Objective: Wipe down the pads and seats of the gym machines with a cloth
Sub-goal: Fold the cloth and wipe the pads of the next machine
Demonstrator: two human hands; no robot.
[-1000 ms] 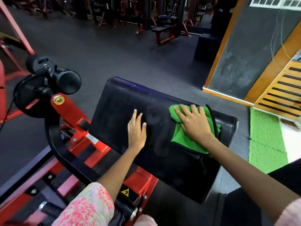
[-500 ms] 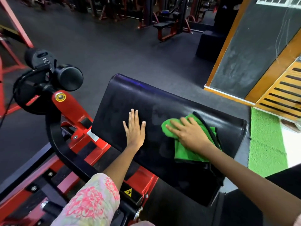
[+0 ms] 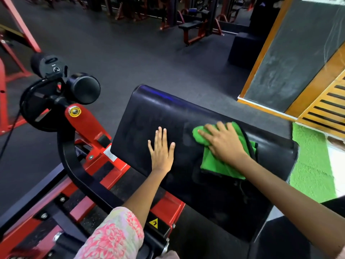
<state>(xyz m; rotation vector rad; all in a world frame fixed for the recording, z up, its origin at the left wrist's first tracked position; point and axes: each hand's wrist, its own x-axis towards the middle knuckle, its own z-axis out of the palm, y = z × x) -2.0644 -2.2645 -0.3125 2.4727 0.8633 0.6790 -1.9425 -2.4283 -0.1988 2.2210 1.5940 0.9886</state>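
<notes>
Mid-wipe on the big black pad, green cloth doing the work

The green cloth (image 3: 220,161) sits right of centre in the frame, flat on the sloped black pad (image 3: 155,111); the right hand (image 3: 224,144) presses down on it, fingers (image 3: 205,133) spread and mostly straight, laid over the cloth, not bunching it; the left hand (image 3: 161,152) lies flat on bare pad just beside, fingers slightly apart, holding nothing, bracing I'd guess; looks like the wiping step itself; next I'd reckon the cloth needs sweeping toward the pad's upper-left part, so the bracing hand would have to clear out; red machine frame (image 3: 87,126) lower left.
</notes>
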